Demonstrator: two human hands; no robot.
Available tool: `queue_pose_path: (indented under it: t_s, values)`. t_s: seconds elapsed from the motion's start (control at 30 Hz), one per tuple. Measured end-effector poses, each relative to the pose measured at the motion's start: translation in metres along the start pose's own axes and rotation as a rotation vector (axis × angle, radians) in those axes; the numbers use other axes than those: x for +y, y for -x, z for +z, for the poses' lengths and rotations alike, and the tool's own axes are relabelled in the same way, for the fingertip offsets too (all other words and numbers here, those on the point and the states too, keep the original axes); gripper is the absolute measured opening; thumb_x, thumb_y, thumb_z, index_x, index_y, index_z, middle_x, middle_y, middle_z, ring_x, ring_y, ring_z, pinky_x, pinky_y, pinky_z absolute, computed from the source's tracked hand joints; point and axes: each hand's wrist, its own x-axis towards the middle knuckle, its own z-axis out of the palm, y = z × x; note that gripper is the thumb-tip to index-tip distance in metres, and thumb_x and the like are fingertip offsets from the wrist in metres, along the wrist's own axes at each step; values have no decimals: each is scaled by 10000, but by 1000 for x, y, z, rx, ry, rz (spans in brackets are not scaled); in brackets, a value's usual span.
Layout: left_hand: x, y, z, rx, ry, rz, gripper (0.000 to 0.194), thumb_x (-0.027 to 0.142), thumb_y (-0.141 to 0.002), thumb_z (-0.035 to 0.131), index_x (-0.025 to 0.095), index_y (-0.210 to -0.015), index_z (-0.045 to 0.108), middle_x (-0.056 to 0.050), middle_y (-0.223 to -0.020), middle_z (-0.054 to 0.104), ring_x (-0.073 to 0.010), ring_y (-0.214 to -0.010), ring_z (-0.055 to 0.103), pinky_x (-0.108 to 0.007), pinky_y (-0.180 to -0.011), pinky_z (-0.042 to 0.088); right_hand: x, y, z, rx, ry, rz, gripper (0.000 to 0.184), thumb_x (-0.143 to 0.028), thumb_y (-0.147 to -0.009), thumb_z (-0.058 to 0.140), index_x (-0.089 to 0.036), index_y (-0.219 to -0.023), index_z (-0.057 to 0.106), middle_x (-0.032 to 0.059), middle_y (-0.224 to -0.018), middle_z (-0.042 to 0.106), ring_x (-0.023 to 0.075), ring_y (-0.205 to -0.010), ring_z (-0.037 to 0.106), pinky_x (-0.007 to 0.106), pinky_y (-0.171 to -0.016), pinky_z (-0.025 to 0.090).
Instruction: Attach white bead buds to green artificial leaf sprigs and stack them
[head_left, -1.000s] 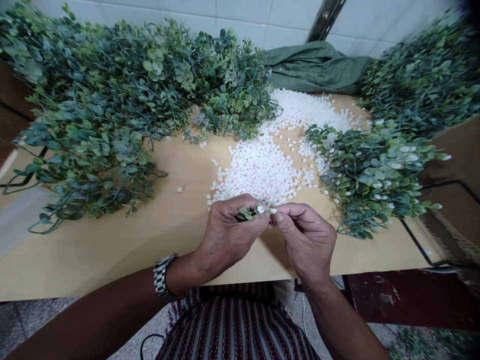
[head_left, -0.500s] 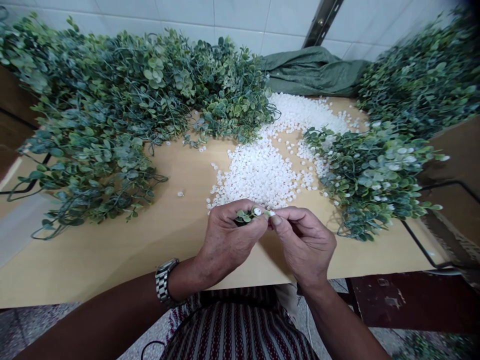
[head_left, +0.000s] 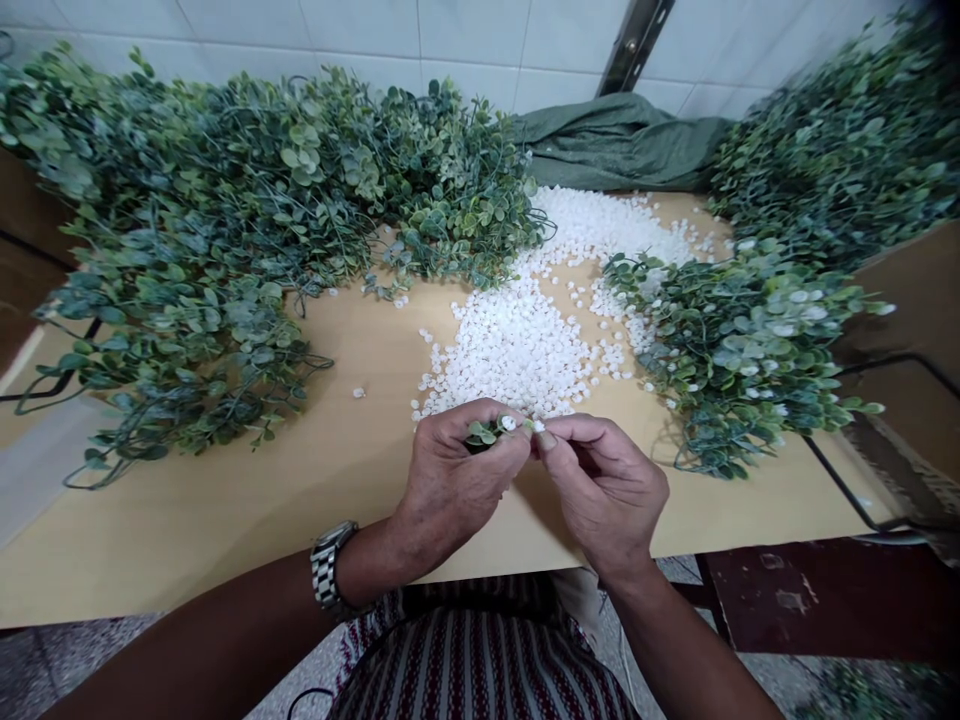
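Observation:
My left hand point(head_left: 461, 478) is closed around an artificial leaf sprig point(head_left: 484, 432), whose green leaves and a white bud show between thumb and fingers. The fingertips of my right hand point(head_left: 606, 485) pinch a small white flower bud point(head_left: 538, 426) at the sprig's tip, right against the left fingertips. Most of the sprig's stem is hidden by the left hand. Just beyond both hands lies a pile of small white plastic buds point(head_left: 517, 345) on the table point(head_left: 337, 500). To the right rests a bunch of leaf sprigs with white buds on their tips point(head_left: 765, 350).
Plain green artificial foliage point(head_left: 247, 190) is heaped along the left and back. More foliage point(head_left: 847, 150) stands at the back right. A dark green cloth sack point(head_left: 622, 145) lies against the tiled wall. Cardboard point(head_left: 907, 370) and a black wire frame point(head_left: 840, 485) border the right side.
Both hands stay together in nearly the same place, still holding the sprig and bud. The whole view has shifted very slightly.

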Motion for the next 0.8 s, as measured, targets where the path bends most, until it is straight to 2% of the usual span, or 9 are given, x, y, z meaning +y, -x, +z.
queue_pose_path:
  t_s: [0.33,0.5,0.8]
  values:
    - [7,-1,-7,-88,-118,88,174,71,-689,550,174,-558,601,77,-459,472,-49,-426,376,-176,-410,317,1,-2,-6,-89,79,-138,132,-111,-816,615,-222,-867,666,-12,-772,695,122,-703,646,259,-680,540]
    - [6,1,-6,-111,-142,106,202,78,-703,540,164,-522,559,67,-478,445,-46,-437,351,-166,-393,292,-3,-5,-11,-155,130,-220,141,-89,-822,604,-211,-873,652,-12,-760,681,106,-700,633,234,-667,531]
    - [0,2,0,-27,23,35,183,130,-706,556,175,-532,524,57,-433,495,-65,-382,429,-184,-391,368,1,0,-1,-38,116,-238,159,-71,-809,626,-206,-888,652,-17,-762,687,105,-681,646,230,-642,545]
